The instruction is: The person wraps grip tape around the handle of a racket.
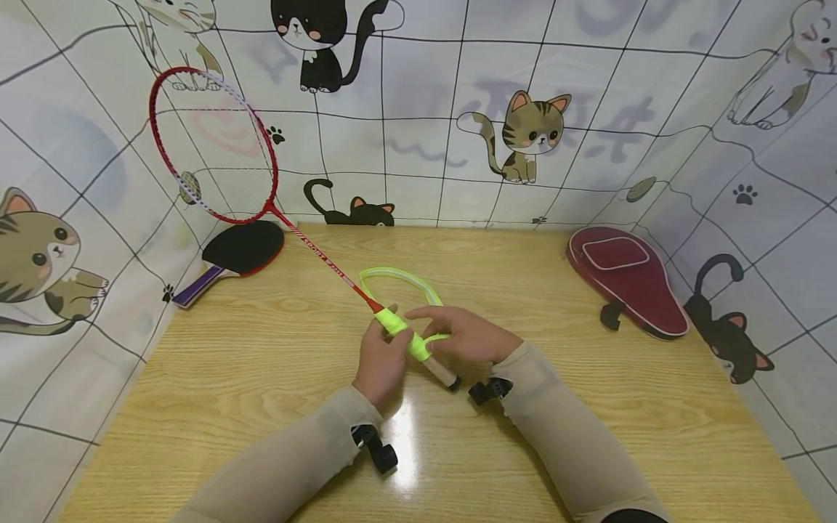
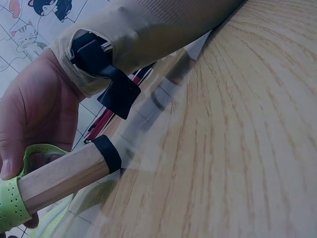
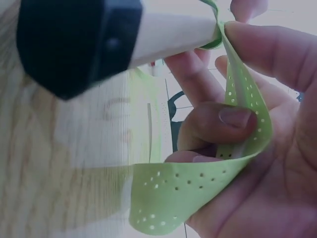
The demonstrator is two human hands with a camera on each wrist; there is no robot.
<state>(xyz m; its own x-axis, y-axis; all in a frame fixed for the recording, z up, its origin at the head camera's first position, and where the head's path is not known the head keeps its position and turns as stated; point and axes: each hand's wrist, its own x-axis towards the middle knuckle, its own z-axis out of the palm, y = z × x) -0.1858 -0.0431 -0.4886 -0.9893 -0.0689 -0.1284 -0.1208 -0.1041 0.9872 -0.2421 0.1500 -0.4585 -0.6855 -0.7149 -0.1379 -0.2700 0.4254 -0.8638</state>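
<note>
A red and white badminton racket (image 1: 320, 256) is held at a slant, its head up at the left. My left hand (image 1: 381, 362) grips its handle, the thumb lying over the wrapped neon-green grip tape (image 1: 390, 320). The handle's lower end is bare wood (image 2: 67, 177) with a black butt cap (image 2: 107, 154). Just above that end, my right hand (image 1: 472, 335) pinches the perforated tape between thumb and fingers. In the right wrist view, the loose tape (image 3: 190, 186) runs through the right fingers and folds round below them. A tape loop (image 1: 402, 272) lies behind the hands.
A black table tennis bat (image 1: 245, 248) with a purple handle lies at the table's back left. A dark red bat case (image 1: 621, 280) lies at the back right. Cat-patterned cloth (image 1: 418, 145) covers the walls around the wooden table (image 1: 275, 363).
</note>
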